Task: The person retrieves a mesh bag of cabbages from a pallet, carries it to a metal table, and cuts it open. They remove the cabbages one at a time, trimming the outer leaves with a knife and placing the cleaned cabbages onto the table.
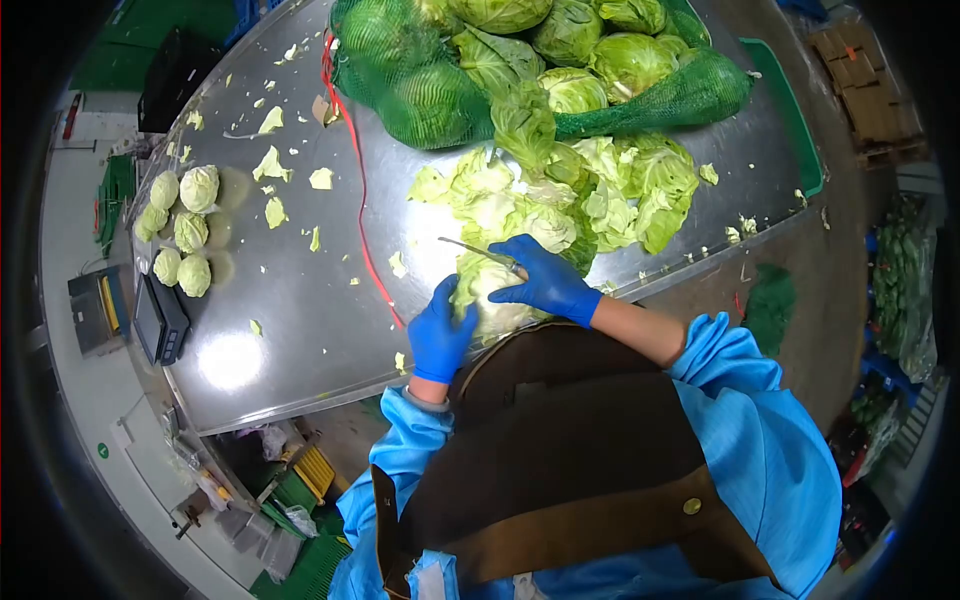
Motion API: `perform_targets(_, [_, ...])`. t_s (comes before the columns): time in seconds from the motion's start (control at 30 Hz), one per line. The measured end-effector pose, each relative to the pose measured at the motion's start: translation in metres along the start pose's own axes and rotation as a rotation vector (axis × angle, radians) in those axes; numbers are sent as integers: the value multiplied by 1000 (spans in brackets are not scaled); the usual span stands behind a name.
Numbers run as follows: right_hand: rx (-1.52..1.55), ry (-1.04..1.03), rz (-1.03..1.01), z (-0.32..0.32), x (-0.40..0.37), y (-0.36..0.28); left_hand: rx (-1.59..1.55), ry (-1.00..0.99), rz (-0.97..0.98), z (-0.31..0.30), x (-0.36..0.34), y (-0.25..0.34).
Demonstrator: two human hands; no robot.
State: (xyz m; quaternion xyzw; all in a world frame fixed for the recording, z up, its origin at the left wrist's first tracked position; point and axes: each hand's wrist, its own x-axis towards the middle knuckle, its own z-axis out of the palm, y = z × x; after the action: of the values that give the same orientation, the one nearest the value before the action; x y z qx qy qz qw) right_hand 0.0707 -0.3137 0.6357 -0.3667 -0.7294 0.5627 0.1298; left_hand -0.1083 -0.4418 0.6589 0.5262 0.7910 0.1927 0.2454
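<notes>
A pale green cabbage sits at the table's near edge, close to my apron. My left hand, in a blue glove, grips its left side with thumb and fingers. My right hand, also gloved in blue, holds a knife whose narrow blade points left over the top of the cabbage. The knife's handle is mostly hidden in the fingers. Right beyond both hands lies a heap of loose cabbage leaves, partly against the cabbage.
A green mesh sack full of cabbages lies at the back of the metal table. Several trimmed cabbages stand at the far left beside a dark scale. A red strap and leaf scraps lie between.
</notes>
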Motion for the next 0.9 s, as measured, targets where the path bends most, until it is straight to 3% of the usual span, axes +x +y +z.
perform_targets(0.03, [-17,-8,5,2,1,7,-80,125,94,1,4,-3])
perform_targets(0.17, [-29,-64,58,-2,5,14,-13,140,130,4,11,-19])
perform_targets(0.27, [-17,-84,74,-5,4,12,-854,202,-425,21,41,-62])
perform_targets(0.3, [-11,-84,70,-3,3,13,-984,183,-659,8,53,-69])
perform_targets(0.4, [33,-13,40,-3,1,20,-1132,232,-609,-2,49,-44])
perform_targets(0.43, [19,-42,55,-4,1,22,-1232,149,-487,-6,38,-28])
perform_targets(0.53, [25,-110,77,-3,6,29,-776,34,-202,20,9,-2])
perform_targets(0.73, [37,-167,75,-1,1,28,-908,-56,-409,40,43,-26])
perform_targets(0.77, [45,-162,81,-1,0,32,-579,31,-276,47,50,-36])
perform_targets(0.8, [54,-161,88,-2,-2,30,-247,68,-352,38,60,-17])
perform_targets(0.87, [72,-195,108,-5,-3,29,-375,163,-275,69,81,-60])
perform_targets(0.9, [73,-203,106,-4,-2,32,-430,153,-330,69,88,-65])
